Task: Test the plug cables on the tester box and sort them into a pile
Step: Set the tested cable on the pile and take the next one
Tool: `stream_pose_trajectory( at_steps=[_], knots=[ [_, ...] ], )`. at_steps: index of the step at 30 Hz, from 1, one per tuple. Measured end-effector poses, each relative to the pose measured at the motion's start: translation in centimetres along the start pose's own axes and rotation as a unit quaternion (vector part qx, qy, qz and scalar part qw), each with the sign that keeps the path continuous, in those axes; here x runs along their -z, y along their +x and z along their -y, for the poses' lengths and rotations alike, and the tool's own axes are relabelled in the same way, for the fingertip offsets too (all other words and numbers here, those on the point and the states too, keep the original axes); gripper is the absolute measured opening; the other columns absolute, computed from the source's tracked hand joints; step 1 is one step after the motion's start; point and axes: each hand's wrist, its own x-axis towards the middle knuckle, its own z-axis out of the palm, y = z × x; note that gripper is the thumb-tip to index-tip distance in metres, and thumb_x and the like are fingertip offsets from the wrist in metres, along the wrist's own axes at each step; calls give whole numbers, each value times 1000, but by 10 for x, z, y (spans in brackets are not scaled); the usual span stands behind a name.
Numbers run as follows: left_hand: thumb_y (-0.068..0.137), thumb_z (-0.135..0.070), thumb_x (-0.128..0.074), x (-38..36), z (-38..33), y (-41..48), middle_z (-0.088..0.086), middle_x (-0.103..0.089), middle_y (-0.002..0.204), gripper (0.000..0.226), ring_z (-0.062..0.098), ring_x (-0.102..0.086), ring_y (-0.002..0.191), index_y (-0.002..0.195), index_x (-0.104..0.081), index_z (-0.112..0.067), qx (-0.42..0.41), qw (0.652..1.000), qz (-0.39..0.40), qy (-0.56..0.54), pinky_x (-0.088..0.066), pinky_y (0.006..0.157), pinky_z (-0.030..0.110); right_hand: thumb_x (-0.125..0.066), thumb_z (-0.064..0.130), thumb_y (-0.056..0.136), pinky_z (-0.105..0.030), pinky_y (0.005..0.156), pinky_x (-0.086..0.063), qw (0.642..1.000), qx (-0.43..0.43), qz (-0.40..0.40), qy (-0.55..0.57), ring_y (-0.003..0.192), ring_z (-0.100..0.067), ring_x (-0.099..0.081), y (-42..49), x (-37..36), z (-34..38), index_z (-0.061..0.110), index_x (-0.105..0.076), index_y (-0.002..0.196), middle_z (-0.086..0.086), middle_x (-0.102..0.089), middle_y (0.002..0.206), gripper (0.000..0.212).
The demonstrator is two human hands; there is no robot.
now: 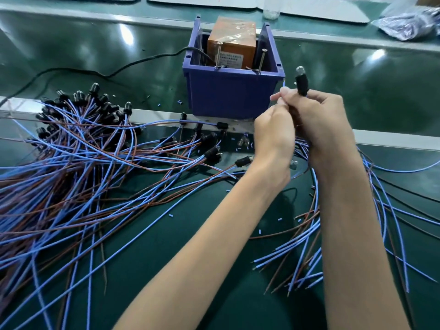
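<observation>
My right hand (326,120) grips a plug cable (302,82) by its black holder, whose clear bulb tip points up beside the right front corner of the blue bin. My left hand (273,134) pinches that cable's thin wires just left of the right hand. The blue bin (228,94) holds an orange tester box (232,44) with two metal pins (217,55) standing up in front of it. A big pile of plug cables (78,144) with blue and brown wires lies at the left. More cables (307,253) trail under my right forearm.
A black power cord (95,70) runs from the bin to the left across the green belt. A grey metal rail (154,115) crosses under the bin. Loose bulbs (244,141) and bits of blue insulation lie on the mat. A plastic bag (409,22) sits far right.
</observation>
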Motion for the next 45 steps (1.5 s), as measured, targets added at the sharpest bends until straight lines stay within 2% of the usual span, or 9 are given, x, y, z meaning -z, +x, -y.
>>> stream_pose_trajectory(
  at_steps=[3,8,15,27,29,32,35,40,45],
  knots=[
    [101,-31,-43,-6,1,0,4,-67,86,31,16,-59,77,89,-67,-15,3,1000,-14,0,-43,61,27,-64,19,90,-25,58,-48,1000,5,-6,14,60,-15,-59,0,3,0,14,-73,72,-1,-65,62,21],
    [103,-22,-39,10,0,1,-14,-44,37,38,-3,-39,32,68,-53,-18,-37,999,19,10,-29,35,10,-65,18,90,-33,65,-48,999,-4,22,27,61,-19,-60,-1,3,0,14,-73,70,-3,-66,62,22],
    [102,-25,-39,41,-6,6,-13,-28,43,36,1,-20,32,66,-44,-23,-32,999,16,26,-16,32,15,-62,12,91,-26,56,-50,994,-16,90,61,48,-16,-56,-6,-15,1,8,-69,71,-1,-61,56,22],
    [101,-16,-37,34,-8,13,-11,-35,46,28,1,-23,31,79,-55,-15,-44,999,-3,-3,-19,33,14,-57,17,95,-16,46,-37,997,-18,33,68,43,-2,-45,1,-7,-3,16,-65,69,13,-53,51,28],
    [101,-12,-35,38,-8,16,-6,-37,52,27,0,-24,32,82,-55,-13,-56,998,-18,-3,-19,34,14,-54,16,97,-14,47,-38,997,-17,8,71,47,-1,-52,3,-11,-3,18,-62,68,13,-53,54,30],
    [101,-17,-40,40,-8,20,-6,-50,60,33,2,-39,42,74,-59,-17,-75,995,-31,54,-31,39,13,-44,16,102,-30,63,-53,990,-15,-14,139,69,-19,-71,2,-19,-3,15,-54,76,2,-61,68,28],
    [101,-23,-44,45,-14,26,-12,-56,59,35,0,-48,51,72,-63,-21,-111,986,-52,112,-39,47,12,-35,16,105,-17,42,-45,976,-10,-32,217,61,-20,-72,0,-21,0,13,-43,82,-5,-70,73,24],
    [98,-27,-48,63,-40,37,-12,-37,53,32,1,-29,36,75,-68,-23,-116,980,-29,156,-25,36,14,-39,13,103,-13,35,-26,967,-11,-90,239,39,-7,-49,4,-19,1,13,-47,82,7,-48,49,22],
    [99,-29,-45,68,-61,48,-12,-29,51,29,4,-18,37,86,-70,-22,-66,985,18,158,-15,35,16,-36,6,98,-14,33,-15,977,-51,-32,206,39,-1,-22,10,-27,2,13,-57,82,11,-28,50,28]
  ],
)
